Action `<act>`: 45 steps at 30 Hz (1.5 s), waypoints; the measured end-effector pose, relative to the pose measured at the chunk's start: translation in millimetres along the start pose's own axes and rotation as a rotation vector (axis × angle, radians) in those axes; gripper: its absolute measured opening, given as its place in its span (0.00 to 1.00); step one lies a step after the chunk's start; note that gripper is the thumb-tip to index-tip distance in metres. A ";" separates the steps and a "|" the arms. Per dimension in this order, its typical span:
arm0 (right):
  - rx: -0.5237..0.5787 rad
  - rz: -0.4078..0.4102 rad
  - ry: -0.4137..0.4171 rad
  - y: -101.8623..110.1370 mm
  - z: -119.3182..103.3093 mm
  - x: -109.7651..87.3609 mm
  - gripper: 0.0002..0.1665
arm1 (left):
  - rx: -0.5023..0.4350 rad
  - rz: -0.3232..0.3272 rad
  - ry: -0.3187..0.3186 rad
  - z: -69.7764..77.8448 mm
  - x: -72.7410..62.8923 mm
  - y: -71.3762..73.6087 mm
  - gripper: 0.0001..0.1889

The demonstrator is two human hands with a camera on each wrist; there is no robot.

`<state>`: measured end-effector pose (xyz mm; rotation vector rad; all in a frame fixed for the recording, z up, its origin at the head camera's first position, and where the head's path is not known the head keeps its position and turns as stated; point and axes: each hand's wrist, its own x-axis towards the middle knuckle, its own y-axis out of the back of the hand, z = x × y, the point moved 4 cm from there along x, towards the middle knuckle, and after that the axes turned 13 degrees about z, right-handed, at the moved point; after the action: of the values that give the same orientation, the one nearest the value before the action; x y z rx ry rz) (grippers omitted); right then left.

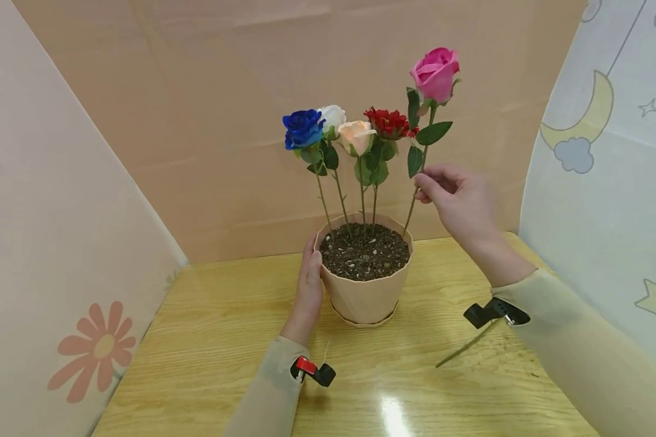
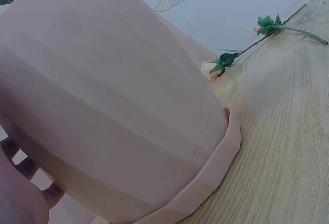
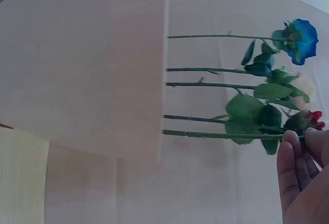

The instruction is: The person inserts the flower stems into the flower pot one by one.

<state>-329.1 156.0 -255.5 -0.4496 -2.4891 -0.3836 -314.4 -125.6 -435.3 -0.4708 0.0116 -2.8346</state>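
Pink, layer-petalled artificial rose (image 1: 435, 75) leans at the right inner edge of the faceted beige flowerpot (image 1: 366, 297). I pinch its thin stem (image 1: 410, 215) with the right hand (image 1: 464, 203); the left hand (image 1: 308, 279) supports the pot, fingers extended. I would grip lower, pressing gently into dark, crumbly soil (image 1: 369, 255).

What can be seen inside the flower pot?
The pot holds dark, speckled soil. The blue rose, white rose, peach rose and red flower stand in it; the pink rose reaches down to its right edge. Lower stem ends and pot bottom are covered.
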 end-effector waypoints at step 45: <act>-0.199 -0.058 0.200 -69.2 52.1 -25.4 0.12 | 0.002 0.008 -0.017 -1.1 1.8 -0.5 0.31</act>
<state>-362.1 106.6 -323.5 -0.3973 -2.2835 -0.6704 -316.5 -125.7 -435.7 -0.4934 0.0067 -2.8223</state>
